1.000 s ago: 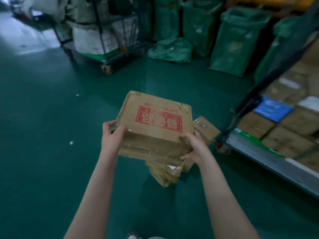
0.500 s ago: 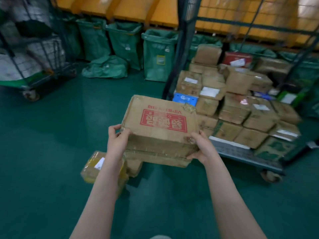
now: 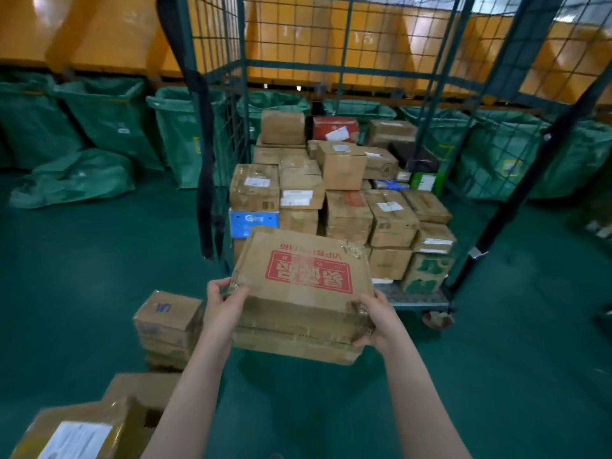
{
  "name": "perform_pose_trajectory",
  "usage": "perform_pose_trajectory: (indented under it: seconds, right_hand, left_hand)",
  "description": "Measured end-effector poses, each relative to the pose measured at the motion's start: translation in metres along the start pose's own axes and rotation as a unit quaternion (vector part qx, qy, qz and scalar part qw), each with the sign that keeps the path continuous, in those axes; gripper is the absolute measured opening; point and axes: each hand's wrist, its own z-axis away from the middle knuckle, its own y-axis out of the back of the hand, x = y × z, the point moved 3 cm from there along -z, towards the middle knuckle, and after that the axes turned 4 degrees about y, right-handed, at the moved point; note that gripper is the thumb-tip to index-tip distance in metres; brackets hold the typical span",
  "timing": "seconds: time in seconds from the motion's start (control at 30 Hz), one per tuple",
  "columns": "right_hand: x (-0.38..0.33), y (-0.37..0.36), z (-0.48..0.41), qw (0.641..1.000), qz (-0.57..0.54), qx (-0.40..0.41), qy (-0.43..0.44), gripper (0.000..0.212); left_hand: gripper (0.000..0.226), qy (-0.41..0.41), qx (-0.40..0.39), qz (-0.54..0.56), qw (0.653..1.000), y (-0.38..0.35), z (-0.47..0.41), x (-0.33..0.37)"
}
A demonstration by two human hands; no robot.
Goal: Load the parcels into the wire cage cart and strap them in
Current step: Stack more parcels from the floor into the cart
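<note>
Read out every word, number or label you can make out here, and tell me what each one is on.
"VIP": red print, upside down, on the held box; the large red characters by it are unreadable.
"17", "15": faint, on the yellow chutes behind the cage.
"G": white, on the blue box; the rest is blurred.
Blue scribble on the floor box: illegible.
White shipping labels: too small.

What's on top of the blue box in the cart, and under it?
A brown carton with a white label sits on the blue box. Underneath is hidden: the red-printed box, held by left hand and right hand, covers it.
</note>
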Motion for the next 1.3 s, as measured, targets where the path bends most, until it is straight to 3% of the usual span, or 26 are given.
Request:
perform_pose_trajectory:
  seconds: [0.37,0.6,0.73,1.07,1.3]
  right_hand:
    - [-0.076,0.038,-0.138,0.994,-0.031,0.102,0.023,0.050]
    - [-0.108,0.055,-0.211,0.993,-0.032,0.108,0.017,0.052]
    - [-0.124,0.072,-0.256,0.994,-0.027,0.109,0.017,0.046]
    - [-0.213,0.136,-0.404,0.996,0.022,0.086,0.013,0.065]
    - [-0.249,0.147,-0.489,0.999,0.018,0.050,0.009,0.054]
  left_hand:
    - [0.029,-0.003,-0.101,-0.003,0.995,-0.135,-0.132,0.060]
    - [0.031,0.033,-0.133,-0.020,0.990,-0.203,-0.195,0.073]
    - [0.032,0.048,-0.123,-0.039,0.991,-0.246,-0.230,0.074]
    - [0.029,0.070,-0.094,-0.012,0.993,-0.386,-0.302,0.104]
    - [0.033,0.083,-0.044,-0.006,0.996,-0.444,-0.344,0.110]
